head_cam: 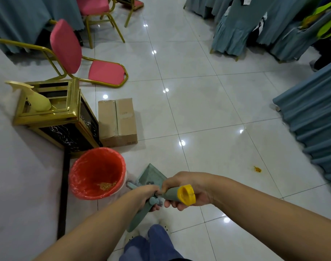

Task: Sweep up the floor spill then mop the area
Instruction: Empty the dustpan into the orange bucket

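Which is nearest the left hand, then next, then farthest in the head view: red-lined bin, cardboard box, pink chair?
1. Red-lined bin, just left of the left hand.
2. Cardboard box, beyond the bin.
3. Pink chair, farthest, up-left past the box.

The left hand and right hand are covering much of the dustpan handle and the yellow-capped handle. The dustpan is showing one corner only. Yellow bits in the red bin are reading too small to identify. The frame edge is cutting off a blurred tablecloth.
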{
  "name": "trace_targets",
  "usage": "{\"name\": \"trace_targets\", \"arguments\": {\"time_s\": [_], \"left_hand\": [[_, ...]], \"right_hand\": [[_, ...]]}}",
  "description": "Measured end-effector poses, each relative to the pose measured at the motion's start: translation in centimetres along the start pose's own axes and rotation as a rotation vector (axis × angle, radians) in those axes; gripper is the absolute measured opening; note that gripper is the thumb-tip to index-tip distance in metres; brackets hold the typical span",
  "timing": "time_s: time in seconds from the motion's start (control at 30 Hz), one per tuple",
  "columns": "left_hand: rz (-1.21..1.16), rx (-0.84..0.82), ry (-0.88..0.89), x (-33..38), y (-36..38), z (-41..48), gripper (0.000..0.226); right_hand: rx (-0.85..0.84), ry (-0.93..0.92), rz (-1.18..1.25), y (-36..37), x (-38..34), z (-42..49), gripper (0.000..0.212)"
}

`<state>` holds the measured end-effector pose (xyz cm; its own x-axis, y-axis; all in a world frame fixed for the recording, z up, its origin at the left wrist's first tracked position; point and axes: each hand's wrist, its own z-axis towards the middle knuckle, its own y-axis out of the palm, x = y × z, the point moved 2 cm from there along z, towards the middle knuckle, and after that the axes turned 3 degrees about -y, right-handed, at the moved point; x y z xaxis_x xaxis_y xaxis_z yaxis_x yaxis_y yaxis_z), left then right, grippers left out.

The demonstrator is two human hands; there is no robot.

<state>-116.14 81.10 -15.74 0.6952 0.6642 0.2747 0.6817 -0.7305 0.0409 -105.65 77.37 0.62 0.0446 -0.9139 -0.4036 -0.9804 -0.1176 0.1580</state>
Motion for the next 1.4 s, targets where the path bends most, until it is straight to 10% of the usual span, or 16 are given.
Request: {"name": "trace_targets", "arguments": {"time_s": [0.47,0.8,0.93,1.4], "left_hand": [[0.15,0.025,0.017,0.9,-2.1,-2.3,0.05],[0.246,-0.003,0.417,0.4,-3.7,-2.9,0.052],[0.536,0.253,0.573,1.0,-3.1,-2.7,0.033],[0.591,0.503,0.665,3.9,-3.1,-2.8,0.024]], "right_hand": [[0.13,-0.601,-1.005,-1.6,-1.8,-0.2,0.041],[0.199,-0.76,-0.909,-2.1,-2.8,0.2,0.033],[0.264,-0.767,-0.915,-2.3,-2.7,1.0,0.037],[0.444,-0.834,-0.791,-4.2,-4.2,1.6,0.031]]}}
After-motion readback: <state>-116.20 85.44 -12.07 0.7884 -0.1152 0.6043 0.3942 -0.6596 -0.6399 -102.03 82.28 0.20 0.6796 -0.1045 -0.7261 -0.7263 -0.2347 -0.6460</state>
